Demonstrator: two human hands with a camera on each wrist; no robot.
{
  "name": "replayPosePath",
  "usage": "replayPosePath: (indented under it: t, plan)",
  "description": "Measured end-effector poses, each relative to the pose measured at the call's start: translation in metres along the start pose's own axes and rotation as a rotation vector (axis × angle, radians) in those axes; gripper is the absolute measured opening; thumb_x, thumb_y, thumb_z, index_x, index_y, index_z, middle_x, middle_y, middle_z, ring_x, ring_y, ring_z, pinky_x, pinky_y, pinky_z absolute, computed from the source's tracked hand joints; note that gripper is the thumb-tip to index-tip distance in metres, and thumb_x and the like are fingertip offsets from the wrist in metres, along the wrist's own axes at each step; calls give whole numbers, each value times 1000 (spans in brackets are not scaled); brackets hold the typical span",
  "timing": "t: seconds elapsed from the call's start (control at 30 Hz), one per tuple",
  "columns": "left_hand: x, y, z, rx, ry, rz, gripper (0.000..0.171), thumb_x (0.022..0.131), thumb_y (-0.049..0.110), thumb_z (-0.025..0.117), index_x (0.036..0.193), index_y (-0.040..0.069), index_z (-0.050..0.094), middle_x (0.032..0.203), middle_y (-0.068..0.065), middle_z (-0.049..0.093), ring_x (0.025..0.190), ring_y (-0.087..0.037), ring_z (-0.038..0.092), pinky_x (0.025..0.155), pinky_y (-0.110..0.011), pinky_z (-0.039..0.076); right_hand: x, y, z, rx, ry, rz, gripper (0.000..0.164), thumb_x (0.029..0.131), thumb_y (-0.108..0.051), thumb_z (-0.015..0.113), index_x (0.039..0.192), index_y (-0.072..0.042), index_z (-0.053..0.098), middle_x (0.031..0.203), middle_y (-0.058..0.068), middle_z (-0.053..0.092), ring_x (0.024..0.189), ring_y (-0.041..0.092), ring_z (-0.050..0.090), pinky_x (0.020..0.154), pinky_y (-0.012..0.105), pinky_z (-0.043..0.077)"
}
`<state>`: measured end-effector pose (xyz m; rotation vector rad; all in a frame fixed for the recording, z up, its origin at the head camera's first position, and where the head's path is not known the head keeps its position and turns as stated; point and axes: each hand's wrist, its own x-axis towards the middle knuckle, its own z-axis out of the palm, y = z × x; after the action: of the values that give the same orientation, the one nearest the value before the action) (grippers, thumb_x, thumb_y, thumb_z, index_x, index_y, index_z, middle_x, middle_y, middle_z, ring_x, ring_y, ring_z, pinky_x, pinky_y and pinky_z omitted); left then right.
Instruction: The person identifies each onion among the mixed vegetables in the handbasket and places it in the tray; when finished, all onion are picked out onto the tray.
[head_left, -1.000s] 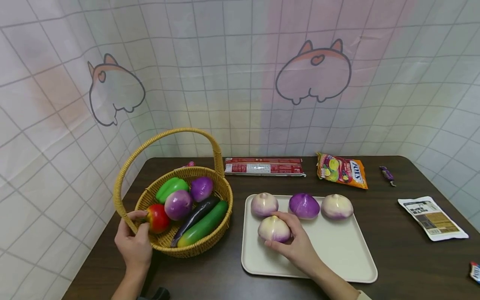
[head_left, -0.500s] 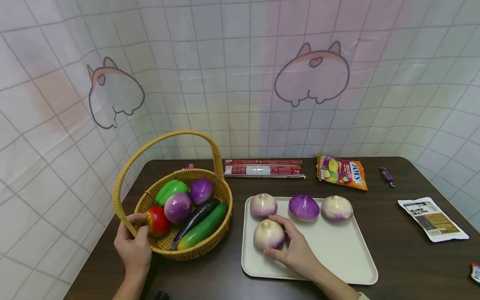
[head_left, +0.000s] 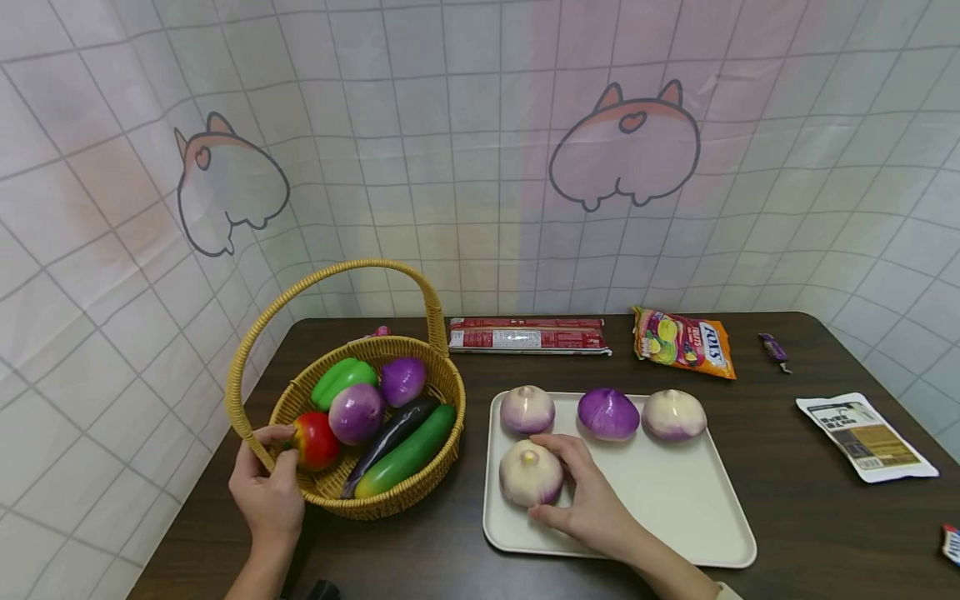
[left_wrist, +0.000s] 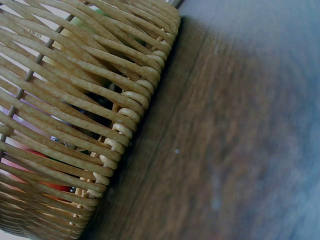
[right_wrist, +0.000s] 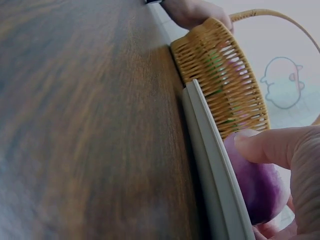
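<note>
In the head view my right hand (head_left: 592,504) holds a white-and-purple onion (head_left: 529,472) at the front left of a cream tray (head_left: 660,508), thumb at its near side, fingers at its far side. In the right wrist view the thumb (right_wrist: 270,146) presses the onion's purple side (right_wrist: 257,185). Three more onions line the tray's back: a pale one (head_left: 527,410), a purple one (head_left: 608,414) and a white one (head_left: 674,415). My left hand (head_left: 270,487) grips the near-left rim of a wicker basket (head_left: 390,500), where its handle begins. The left wrist view shows only the basket's woven side (left_wrist: 100,110) and the table.
The basket contains a red round fruit (head_left: 316,440), a green pepper (head_left: 343,380), two purple round vegetables, an eggplant (head_left: 392,437) and a green cucumber-like vegetable (head_left: 408,450). Behind lie a long red package (head_left: 530,336) and an orange snack bag (head_left: 684,342). A white pouch (head_left: 866,437) lies right.
My right hand has shifted the held onion a little left and toward me, turning it so its tip faces up. The left hand stays at the basket rim.
</note>
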<state>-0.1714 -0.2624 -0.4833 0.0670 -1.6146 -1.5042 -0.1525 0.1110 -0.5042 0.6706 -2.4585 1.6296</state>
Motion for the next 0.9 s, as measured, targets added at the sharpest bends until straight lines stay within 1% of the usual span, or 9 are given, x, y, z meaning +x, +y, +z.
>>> replayPosePath:
  t: [0.17,0.23,0.3,0.4,0.47,0.53,0.67,0.77,0.9]
  plan:
    - [0,-1,0,-8,-2,3,22,76,-22,48,95,-20,59,87,-4,67,89,-14,59,77,-21,44,0,0,0,-2,-4,-19,82,63,-4,85,136,-9,49,132,4,49,124,17,46,106,14,29]
    - [0,-1,0,1,-5,6,22,77,-22,48,95,-20,60,87,-3,67,89,-14,59,77,-21,44,-1,0,-1,3,2,-11,82,64,-6,86,137,-9,48,133,4,48,124,18,47,106,16,30]
    - [0,0,1,15,-7,11,22,77,-21,49,96,-18,61,87,-1,67,89,-13,59,76,-21,45,-1,-2,-3,7,14,-1,81,67,-9,86,138,-9,47,133,5,48,123,20,48,104,20,35]
    - [-1,2,3,19,-8,23,22,78,-20,50,95,-16,63,87,-1,67,88,-13,60,76,-21,45,0,-6,-6,9,38,-5,77,70,-11,84,138,-7,47,134,8,48,121,25,48,100,33,44]
    - [-1,4,4,18,-10,29,22,78,-20,50,95,-15,63,87,-1,67,89,-13,61,77,-21,46,1,-11,-9,-5,71,-19,73,73,-10,82,137,-5,48,135,8,47,123,28,47,99,42,46]
    - [-2,4,5,18,-11,33,22,78,-20,50,95,-15,63,87,-2,67,89,-13,61,77,-21,46,3,-17,-12,-28,114,-44,69,75,-7,80,136,-5,49,136,7,47,126,27,45,100,47,44]
    - [-2,2,4,26,-10,32,23,78,-20,50,95,-15,63,87,-1,67,89,-13,61,77,-21,46,12,-36,-17,-64,192,-95,62,78,-4,77,134,-11,52,138,4,46,130,18,42,105,42,39]
    - [-1,1,2,15,2,24,23,76,-21,49,95,-18,62,86,-2,67,88,-12,60,76,-20,45,23,-54,-11,-37,183,-145,59,79,-3,75,132,-16,54,138,3,47,130,16,43,105,41,40]
    - [-1,-1,1,12,11,7,23,75,-21,48,95,-19,60,85,-2,67,87,-12,59,75,-20,44,40,-75,7,5,107,-196,57,80,-3,74,131,-18,54,137,-1,47,129,16,44,103,44,42]
